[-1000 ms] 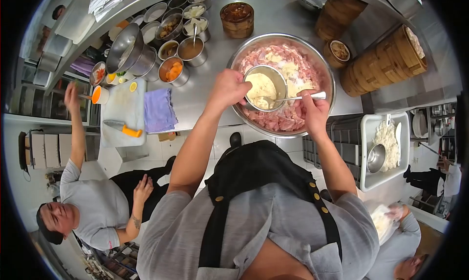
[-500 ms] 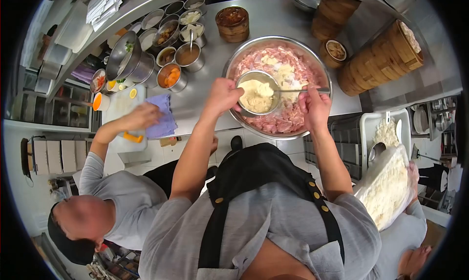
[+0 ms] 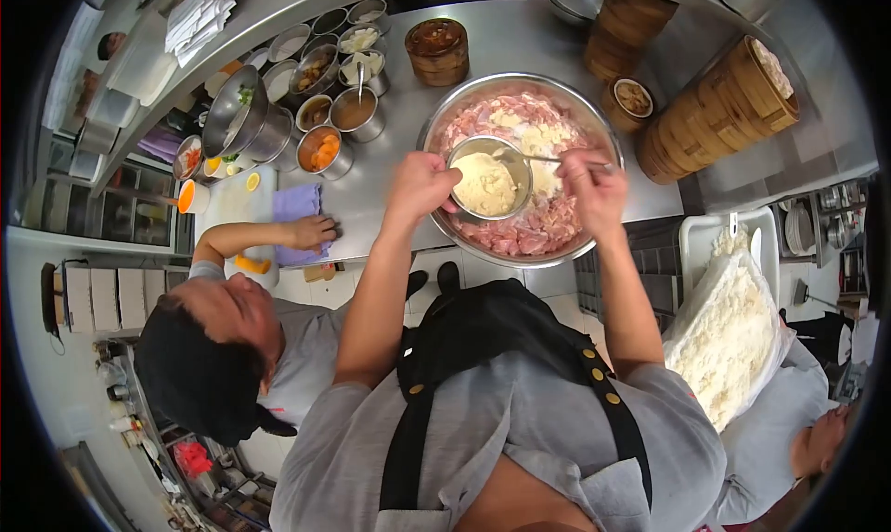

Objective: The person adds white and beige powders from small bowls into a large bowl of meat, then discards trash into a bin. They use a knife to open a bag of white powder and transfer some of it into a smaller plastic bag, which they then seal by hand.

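Observation:
My left hand (image 3: 420,187) grips the rim of a small metal bowl (image 3: 471,209) holding pale yellow powder (image 3: 486,183). That bowl hangs over a large steel mixing bowl (image 3: 608,124) full of raw pink meat pieces (image 3: 534,230). More yellow and white powder (image 3: 548,141) lies on top of the meat. In my right hand (image 3: 594,193), fingers wrapped and a little blurred, is the handle of a metal spoon (image 3: 546,159). Its head end sits at the right side of the small bowl, and I cannot make out what is on it.
Bamboo steamers (image 3: 724,110) are stacked at the right, and another steamer (image 3: 436,54) stands behind the bowl. Several metal pots (image 3: 355,115) fill the back left. A co-worker's hand (image 3: 311,232) rests by a purple cloth (image 3: 297,203). A bag of white flakes (image 3: 729,337) lies at the right.
The spoon's head has lifted from the powder towards the small bowl's right rim, my right hand rising slightly. The co-worker on the left has leaned in, their hand shifting right across the cloth.

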Tool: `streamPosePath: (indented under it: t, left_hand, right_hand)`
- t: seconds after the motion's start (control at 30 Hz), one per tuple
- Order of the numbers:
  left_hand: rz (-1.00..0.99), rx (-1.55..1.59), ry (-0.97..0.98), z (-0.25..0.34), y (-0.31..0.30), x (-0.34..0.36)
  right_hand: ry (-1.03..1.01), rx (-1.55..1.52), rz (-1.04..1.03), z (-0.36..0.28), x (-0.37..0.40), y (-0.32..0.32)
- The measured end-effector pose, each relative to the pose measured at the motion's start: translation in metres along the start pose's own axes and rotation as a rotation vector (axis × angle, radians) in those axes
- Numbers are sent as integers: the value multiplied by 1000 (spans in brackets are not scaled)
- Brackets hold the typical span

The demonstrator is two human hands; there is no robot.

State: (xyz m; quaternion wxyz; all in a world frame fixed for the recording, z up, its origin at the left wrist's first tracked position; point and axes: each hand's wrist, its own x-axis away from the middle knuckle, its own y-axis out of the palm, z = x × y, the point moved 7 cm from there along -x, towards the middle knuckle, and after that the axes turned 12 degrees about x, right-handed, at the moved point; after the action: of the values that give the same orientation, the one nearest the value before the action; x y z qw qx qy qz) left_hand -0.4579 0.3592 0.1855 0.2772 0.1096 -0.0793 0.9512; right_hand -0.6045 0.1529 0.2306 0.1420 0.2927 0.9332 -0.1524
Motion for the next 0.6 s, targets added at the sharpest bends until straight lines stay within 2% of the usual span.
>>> streamPosePath:
  t: [0.1, 0.17, 0.2, 0.3, 0.43, 0.6]
  left_hand:
    - [12, -5, 24, 7, 6, 3]
    - [35, -3, 31, 8, 5, 5]
    - [58, -7, 29, 7, 3, 5]
    - [101, 5, 26, 5, 1, 13]
    - [152, -9, -15, -1, -4, 24]
    - [112, 107, 25, -5, -8, 35]
  right_hand:
    - [-117, 101, -49, 7, 8, 20]
    - [85, 3, -89, 23, 16, 22]
    - [82, -7, -103, 24, 18, 23]
    - [408, -255, 13, 51, 29, 21]
    - [512, -378, 73, 55, 34, 28]
    - [593, -441, 82, 38, 45, 34]
